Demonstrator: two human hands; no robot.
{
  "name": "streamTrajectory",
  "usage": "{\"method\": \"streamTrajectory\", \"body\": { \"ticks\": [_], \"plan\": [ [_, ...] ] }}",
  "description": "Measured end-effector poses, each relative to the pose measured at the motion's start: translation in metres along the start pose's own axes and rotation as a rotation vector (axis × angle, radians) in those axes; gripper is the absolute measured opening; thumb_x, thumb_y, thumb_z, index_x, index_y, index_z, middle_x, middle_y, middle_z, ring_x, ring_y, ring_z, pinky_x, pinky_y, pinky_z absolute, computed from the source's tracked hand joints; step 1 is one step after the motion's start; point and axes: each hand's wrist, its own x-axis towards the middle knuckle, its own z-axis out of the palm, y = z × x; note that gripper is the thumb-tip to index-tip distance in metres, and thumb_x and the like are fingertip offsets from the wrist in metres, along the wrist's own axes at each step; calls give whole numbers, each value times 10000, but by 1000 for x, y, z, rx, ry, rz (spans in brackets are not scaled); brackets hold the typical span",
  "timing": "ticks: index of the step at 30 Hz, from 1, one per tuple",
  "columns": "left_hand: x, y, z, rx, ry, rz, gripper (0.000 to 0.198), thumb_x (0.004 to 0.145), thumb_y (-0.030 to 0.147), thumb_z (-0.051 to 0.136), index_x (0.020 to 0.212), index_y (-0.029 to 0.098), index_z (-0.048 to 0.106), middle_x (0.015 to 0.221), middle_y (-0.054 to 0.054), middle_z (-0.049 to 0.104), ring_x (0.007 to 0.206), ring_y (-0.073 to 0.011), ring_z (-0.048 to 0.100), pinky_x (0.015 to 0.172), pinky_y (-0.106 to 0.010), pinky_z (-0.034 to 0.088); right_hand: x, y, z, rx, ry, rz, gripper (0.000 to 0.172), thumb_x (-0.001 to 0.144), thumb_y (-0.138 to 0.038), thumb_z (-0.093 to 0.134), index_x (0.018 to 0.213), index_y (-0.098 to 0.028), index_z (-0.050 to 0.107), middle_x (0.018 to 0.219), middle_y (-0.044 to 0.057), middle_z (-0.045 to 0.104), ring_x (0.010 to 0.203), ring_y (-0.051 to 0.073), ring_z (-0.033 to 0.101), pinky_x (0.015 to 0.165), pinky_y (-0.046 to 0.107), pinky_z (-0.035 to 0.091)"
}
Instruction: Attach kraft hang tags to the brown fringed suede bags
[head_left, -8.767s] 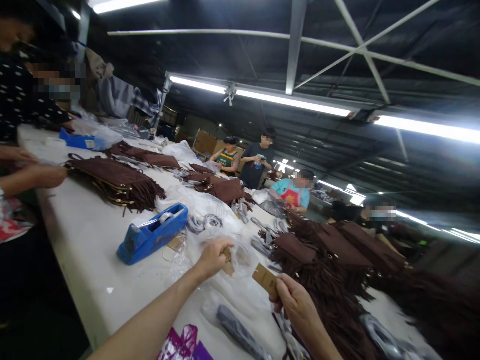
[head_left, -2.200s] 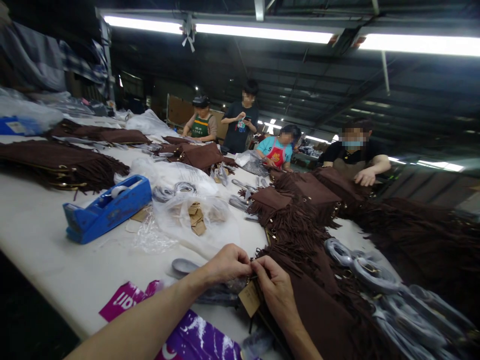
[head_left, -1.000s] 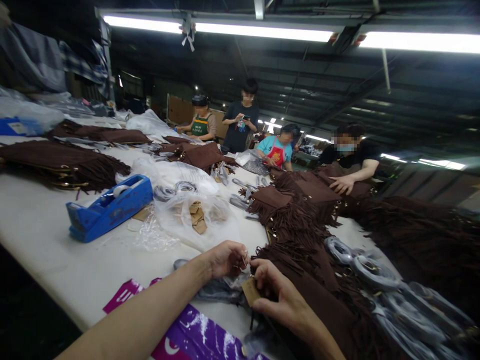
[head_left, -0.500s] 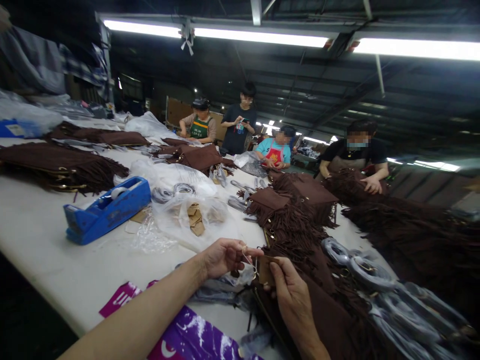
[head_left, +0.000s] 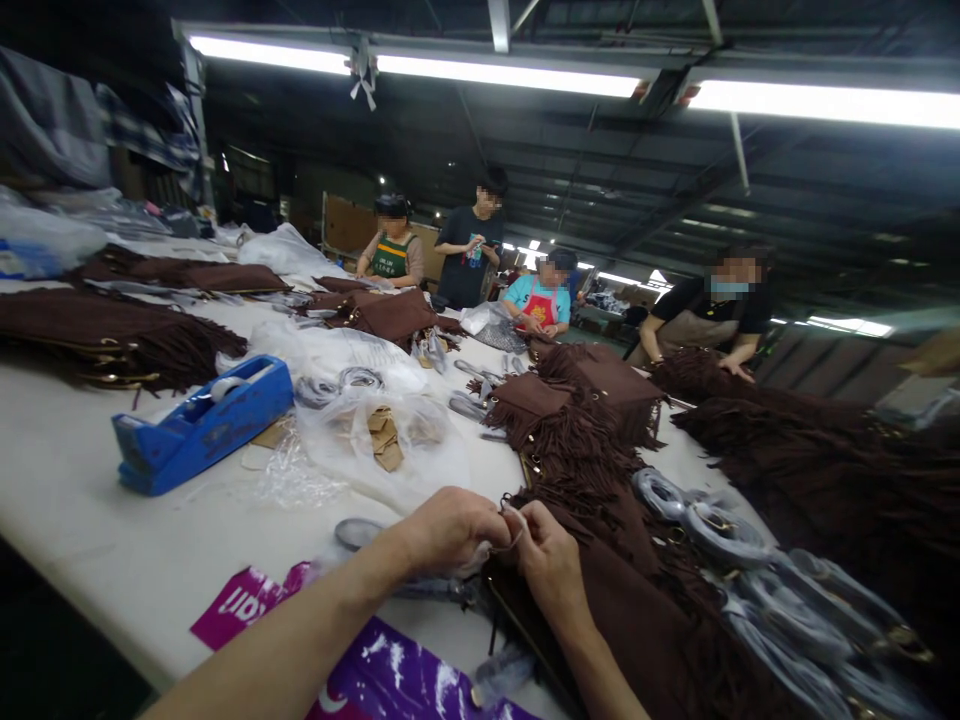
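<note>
My left hand (head_left: 450, 528) and my right hand (head_left: 551, 562) meet fingertip to fingertip above the near end of a brown fringed bag (head_left: 637, 640). Both pinch a thin pale string (head_left: 512, 532) that loops between them. The brown card tag is hidden behind my right hand. A clear plastic bag (head_left: 390, 445) with several brown card tags (head_left: 384, 440) lies just beyond my hands.
A blue tape dispenser (head_left: 199, 425) sits to the left on the white table (head_left: 97, 520). Purple packaging (head_left: 390, 680) lies under my left forearm. Wrapped grey straps (head_left: 720, 530) and more brown fringed bags (head_left: 577, 420) cover the right. Several people (head_left: 720, 310) work along the far side.
My hands have closed together; the card tag held up half a second ago has dropped out of sight behind my right hand. The masked person at the far right has shifted the bags.
</note>
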Motion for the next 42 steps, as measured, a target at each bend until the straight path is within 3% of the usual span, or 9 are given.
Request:
{"method": "streamTrajectory", "body": {
  "ticks": [3, 8, 12, 20, 22, 25, 30, 36, 42],
  "plan": [
    [-2, -8, -12, -100, 58, -62, 346, 648, 43, 425, 739, 203, 718, 759, -17, 691, 722, -154, 597, 695, -212, 431, 1, 1, -3, 140, -11, 61, 481, 868, -669, 363, 745, -224, 500, 545, -47, 474, 470, 138, 453, 445, 237, 357],
    [-2, -39, -24, -230, 462, -404, 280, 593, 53, 427, 648, 152, 683, 647, -14, 662, 657, -151, 593, 675, -232, 459, -2, 3, -16, -47, -59, -21, 356, 863, -525, 509, 705, -210, 558, 578, -45, 507, 554, 140, 483, 549, 244, 381],
    [-2, -50, -26, -90, 568, -509, 262, 634, 63, 457, 673, 161, 697, 668, -12, 671, 695, -157, 606, 696, -242, 466, -4, -5, -30, -64, -289, -45, 182, 795, -368, 605, 834, -198, 653, 745, -13, 651, 693, 172, 584, 673, 273, 456],
    [-10, -46, -38, 121, 663, -553, 335, 730, 80, 514, 1004, 141, 696, 1168, -118, 633, 1117, -278, 546, 1026, -416, 377, -74, -7, -62, -597, -286, -186, 535, 687, -251, 659, 1220, -236, 608, 1274, 121, 594, 1122, 322, 569, 892, 436, 481],
    [-7, -36, -37, 205, 608, -429, 413, 700, 70, 563, 1090, 151, 671, 1328, -131, 527, 1248, -301, 443, 1096, -445, 296, -100, 7, -71, -829, -212, -211, 577, 684, -187, 624, 1257, -248, 594, 1288, 137, 591, 1097, 345, 586, 823, 446, 511],
    [-1, -13, -26, 204, 263, -79, 429, 700, 99, 620, 1115, 197, 665, 1330, -111, 523, 1245, -275, 457, 1086, -400, 320, -123, 24, -90, -987, -136, -238, 444, 785, -133, 487, 1169, -297, 639, 1114, 90, 680, 906, 254, 656, 666, 327, 525],
    [4, 14, 10, 172, -213, 216, 331, 646, 99, 698, 951, 228, 695, 1159, -70, 616, 1049, -244, 575, 917, -301, 435, -119, 25, -126, -752, -202, -107, 199, 856, -280, 489, 905, -322, 678, 860, 7, 692, 752, 194, 659, 574, 257, 475],
    [0, 21, 16, 185, -131, 138, 163, 821, 93, 501, 760, 193, 613, 853, -41, 629, 831, -172, 581, 778, -244, 439, -102, 15, -141, -406, -230, 58, 266, 873, -436, 484, 802, -265, 674, 779, 3, 693, 754, 218, 639, 711, 306, 473],
    [-10, 61, 25, 454, -2, 318, 165, 867, 111, 447, 860, 164, 604, 1008, -116, 604, 897, -222, 527, 840, -334, 415, -95, 1, -138, -278, -163, 81, 296, 877, -434, 463, 800, -226, 659, 717, -20, 641, 704, 189, 588, 655, 275, 449]
  ]
}}
